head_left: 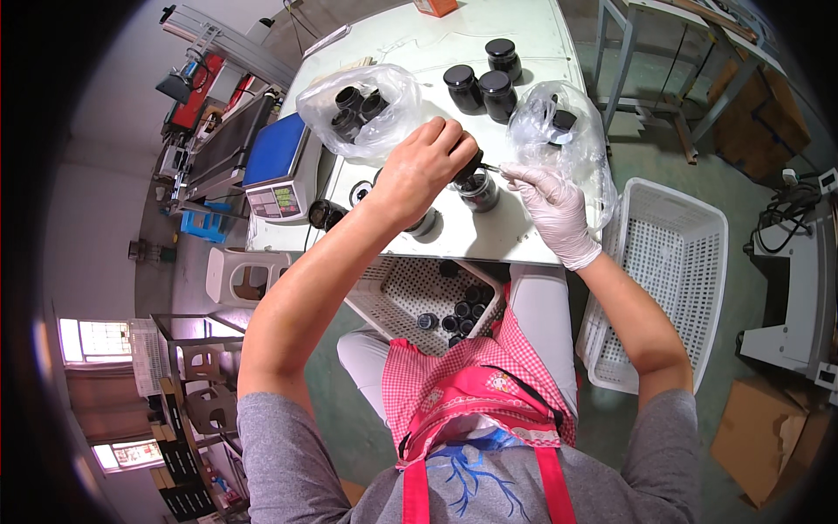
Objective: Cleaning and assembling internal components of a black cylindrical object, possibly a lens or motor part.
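My bare left hand point(428, 166) is closed on a small dark jar point(469, 168), held tilted just above a clear glass jar point(480, 196) on the white table. Its fingers hide most of the dark jar. In a white glove, my right hand point(552, 205) pinches a thin dark stick-like tool point(493, 168); the tip reaches the dark jar's rim, and its exact kind is unclear. Under my left wrist stands another glass jar point(424, 224), partly covered. Farther left a dark jar point(325, 214) lies on its side near a ring-shaped piece point(360, 192).
Black-lidded jars point(499, 96) stand farther back, between two clear plastic bags point(397, 92) holding dark jars. A blue-topped scale point(278, 162) sits at the table's left edge. A white basket point(393, 293) of small jars is at my knees; another basket point(646, 196) stands right.
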The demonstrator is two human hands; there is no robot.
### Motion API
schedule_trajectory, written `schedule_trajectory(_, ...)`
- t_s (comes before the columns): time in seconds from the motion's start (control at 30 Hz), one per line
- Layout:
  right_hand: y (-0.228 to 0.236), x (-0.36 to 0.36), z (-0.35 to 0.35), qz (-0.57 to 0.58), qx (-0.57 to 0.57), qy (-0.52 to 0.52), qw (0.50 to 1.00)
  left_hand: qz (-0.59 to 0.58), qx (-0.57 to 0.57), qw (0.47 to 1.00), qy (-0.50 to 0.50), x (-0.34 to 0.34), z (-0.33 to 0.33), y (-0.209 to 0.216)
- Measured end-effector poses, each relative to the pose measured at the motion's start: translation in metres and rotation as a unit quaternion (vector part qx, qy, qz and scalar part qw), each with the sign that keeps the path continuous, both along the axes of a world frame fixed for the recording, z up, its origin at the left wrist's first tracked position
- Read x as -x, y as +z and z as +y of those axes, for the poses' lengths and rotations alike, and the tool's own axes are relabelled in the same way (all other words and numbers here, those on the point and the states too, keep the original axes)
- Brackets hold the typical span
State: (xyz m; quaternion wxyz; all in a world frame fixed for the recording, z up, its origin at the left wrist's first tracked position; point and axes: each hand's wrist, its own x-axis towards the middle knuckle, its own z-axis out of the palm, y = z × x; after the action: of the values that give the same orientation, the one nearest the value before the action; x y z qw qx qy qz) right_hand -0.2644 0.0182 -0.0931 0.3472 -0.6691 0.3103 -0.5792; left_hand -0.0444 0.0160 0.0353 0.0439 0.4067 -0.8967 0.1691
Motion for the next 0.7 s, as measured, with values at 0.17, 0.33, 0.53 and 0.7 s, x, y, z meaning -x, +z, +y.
schedule_trajectory(0.17,0.0081,0.0026,0.0023,0.041,-0.019,0.019,0.999,-0.027,0.021,0.999,0.003,-0.0004,0.0006,0.0012)
schedule_trajectory(0.33,0.0062,0.0024,0.0021,0.033,-0.021,0.019,0.999,-0.022,0.022,1.0,-0.001,-0.0006,-0.0004,0.0006)
schedule_trajectory(0.53,0.0009,-0.0009,-0.0002,0.014,-0.014,0.013,1.0,-0.016,0.02,1.0,-0.003,0.0003,-0.0005,0.0005)
schedule_trajectory(0.7,-0.0007,-0.0013,-0.0009,-0.005,-0.008,0.009,1.0,-0.006,0.015,1.0,-0.006,0.0,-0.0009,0.0001)
